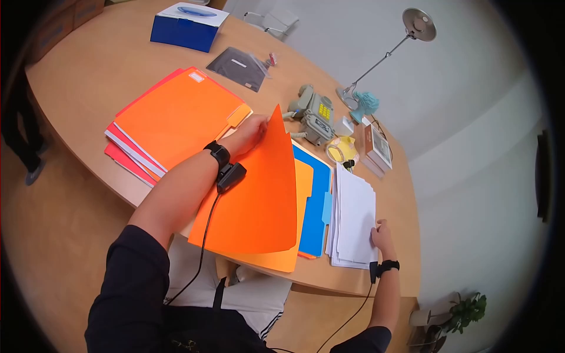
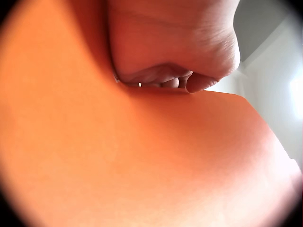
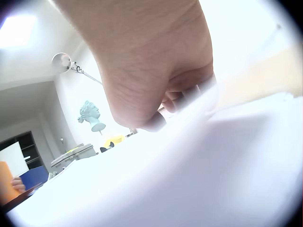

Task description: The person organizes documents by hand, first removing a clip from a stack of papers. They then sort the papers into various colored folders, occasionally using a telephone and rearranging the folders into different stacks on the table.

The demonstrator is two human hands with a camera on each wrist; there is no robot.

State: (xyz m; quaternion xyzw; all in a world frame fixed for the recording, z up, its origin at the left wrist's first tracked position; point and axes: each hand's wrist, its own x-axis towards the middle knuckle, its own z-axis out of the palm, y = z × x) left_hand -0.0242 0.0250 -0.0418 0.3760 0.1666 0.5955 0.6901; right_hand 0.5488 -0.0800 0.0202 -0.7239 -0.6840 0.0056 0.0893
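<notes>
An orange file folder (image 1: 259,200) stands with its cover raised and bowed in front of me. My left hand (image 1: 252,133) grips it near its far edge; in the left wrist view the curled fingers (image 2: 170,82) meet that edge. Under the cover lies a lighter orange folder leaf (image 1: 303,179). Partly beneath it, to the right, is a blue folder (image 1: 315,220) with a light blue tab. Beside that sits a stack of white paper (image 1: 355,215). My right hand (image 1: 384,236) pinches the stack's right edge, its fingertips partly hidden by paper in the right wrist view.
On the left lies a pile of orange and red folders (image 1: 176,117). Behind are a grey plastic sleeve (image 1: 240,66), a blue-and-white box (image 1: 187,29), a telephone (image 1: 318,117), a yellow cup (image 1: 340,150), books (image 1: 375,147), a bust (image 1: 366,103) and a desk lamp (image 1: 388,54). Cables trail from both wrists.
</notes>
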